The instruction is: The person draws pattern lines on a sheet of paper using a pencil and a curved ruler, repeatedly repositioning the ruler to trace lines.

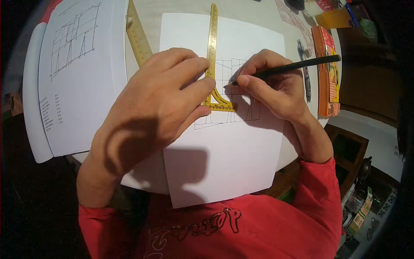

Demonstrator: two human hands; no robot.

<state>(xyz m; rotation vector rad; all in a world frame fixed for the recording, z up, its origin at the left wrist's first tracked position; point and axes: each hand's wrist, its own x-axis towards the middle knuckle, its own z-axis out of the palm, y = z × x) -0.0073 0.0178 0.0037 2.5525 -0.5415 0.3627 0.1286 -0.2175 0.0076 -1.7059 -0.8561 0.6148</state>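
Yellow L-shaped ruler (212,39) on drawing sheet (237,159); left hand (159,97), fingers slightly spread, touches it; right hand (280,88), fingers pinching black pencil (297,65).

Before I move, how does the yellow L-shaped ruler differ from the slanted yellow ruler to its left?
The yellow L-shaped ruler shows a short foot with a curved inner edge; the slanted yellow ruler shows only a straight length, partly hidden by the left hand.
The L-shaped ruler lies on the white drawing sheet; the slanted ruler lies left of that sheet.
Both are yellow.
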